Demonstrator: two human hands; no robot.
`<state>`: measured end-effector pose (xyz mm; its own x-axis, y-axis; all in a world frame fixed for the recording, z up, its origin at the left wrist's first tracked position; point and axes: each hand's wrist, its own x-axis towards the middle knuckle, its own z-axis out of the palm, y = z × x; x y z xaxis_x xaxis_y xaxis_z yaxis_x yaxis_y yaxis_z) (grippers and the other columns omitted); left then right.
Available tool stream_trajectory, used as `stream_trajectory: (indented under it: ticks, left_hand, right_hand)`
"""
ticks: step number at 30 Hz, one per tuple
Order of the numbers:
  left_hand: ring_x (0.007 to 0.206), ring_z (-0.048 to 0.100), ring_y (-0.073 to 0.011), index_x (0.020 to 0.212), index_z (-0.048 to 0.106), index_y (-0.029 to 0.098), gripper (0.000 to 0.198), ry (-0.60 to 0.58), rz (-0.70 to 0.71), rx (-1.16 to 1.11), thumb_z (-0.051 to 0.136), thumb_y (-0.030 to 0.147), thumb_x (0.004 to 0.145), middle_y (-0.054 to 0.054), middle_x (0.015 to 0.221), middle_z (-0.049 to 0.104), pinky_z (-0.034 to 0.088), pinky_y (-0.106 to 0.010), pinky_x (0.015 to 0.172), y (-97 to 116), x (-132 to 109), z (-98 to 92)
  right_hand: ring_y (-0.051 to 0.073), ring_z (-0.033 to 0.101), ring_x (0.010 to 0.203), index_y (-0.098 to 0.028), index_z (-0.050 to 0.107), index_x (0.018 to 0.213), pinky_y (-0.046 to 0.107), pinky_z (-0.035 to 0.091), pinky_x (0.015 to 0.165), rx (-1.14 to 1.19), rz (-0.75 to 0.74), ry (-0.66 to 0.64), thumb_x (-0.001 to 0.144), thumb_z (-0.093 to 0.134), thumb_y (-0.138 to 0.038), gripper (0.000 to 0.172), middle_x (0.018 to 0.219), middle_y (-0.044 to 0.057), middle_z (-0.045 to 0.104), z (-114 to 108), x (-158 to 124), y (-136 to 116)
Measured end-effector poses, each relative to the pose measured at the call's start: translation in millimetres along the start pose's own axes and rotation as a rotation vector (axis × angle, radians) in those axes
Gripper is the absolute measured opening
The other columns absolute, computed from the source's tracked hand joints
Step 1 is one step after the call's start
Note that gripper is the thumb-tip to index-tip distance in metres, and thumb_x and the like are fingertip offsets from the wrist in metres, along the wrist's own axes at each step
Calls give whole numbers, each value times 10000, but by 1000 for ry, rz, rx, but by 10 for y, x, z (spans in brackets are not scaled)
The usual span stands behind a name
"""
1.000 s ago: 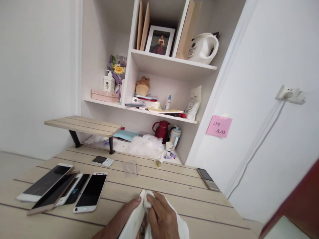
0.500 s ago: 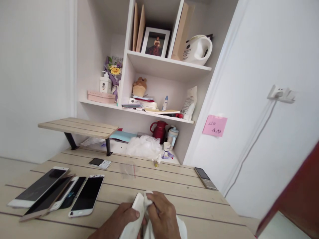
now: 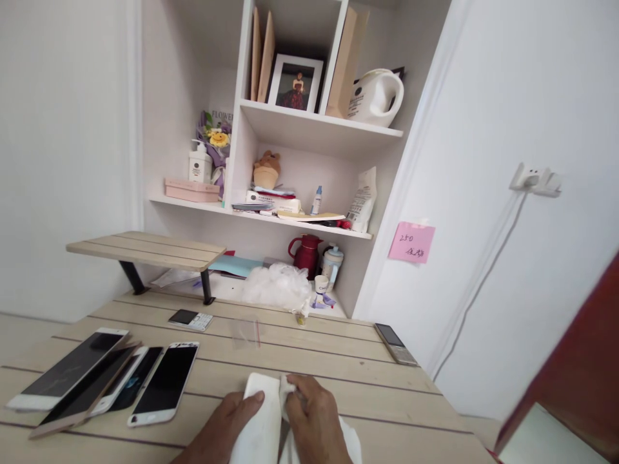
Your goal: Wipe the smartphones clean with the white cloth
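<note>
Gripped flat white slab [image 3: 260, 419] at six o'clock with fingers of left hand [image 3: 227, 422]; pinched bunched white cloth [image 3: 286, 388] at slab's three-o'clock edge with fingers of right hand [image 3: 315, 420]. Possibly risked slip onto pale slatted-wood worktop [image 3: 406, 406] through overhard cloth tug.

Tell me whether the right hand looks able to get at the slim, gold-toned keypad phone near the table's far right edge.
Probably yes: nothing visible stands between the right hand and the gold-toned keypad phone, though the hand would likely have to release the soft white cloth first.
</note>
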<state>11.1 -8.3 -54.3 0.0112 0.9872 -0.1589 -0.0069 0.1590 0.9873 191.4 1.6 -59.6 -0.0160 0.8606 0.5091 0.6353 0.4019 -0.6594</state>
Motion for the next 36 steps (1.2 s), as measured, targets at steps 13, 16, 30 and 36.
stream_trajectory:
  ticks: [13,16,30,36]
  left_hand:
    - [665,630,-267,723,708,165,480,35,-20,-67,735,641,668,-50,639,685,472,-338,616,116,-10,-8]
    - [693,653,-281,740,709,158,457,81,-34,-130,797,590,623,-64,696,708,492,-343,625,162,-10,-72]
    - [575,618,-208,861,697,129,460,69,-106,-414,711,578,760,-33,628,680,485,-313,569,156,37,-96]
    - [758,712,-311,1186,652,63,625,-108,-264,-699,642,573,825,-211,930,764,561,-425,694,199,84,-135]
  right_hand:
    - [236,732,883,-227,761,999,319,555,784,103,31,-37,819,465,-157,353,946,62,772,-24,-18,-133]
    - [231,731,810,-242,779,890,301,543,732,68,-5,-77,770,477,-142,340,858,42,772,21,-45,-129]
    - [230,718,725,-264,804,813,288,502,646,75,18,-178,696,489,-150,355,795,22,771,69,-110,-180]
    - [193,697,757,-261,824,866,249,468,705,150,113,-289,705,494,-124,392,803,-4,776,30,-75,-220]
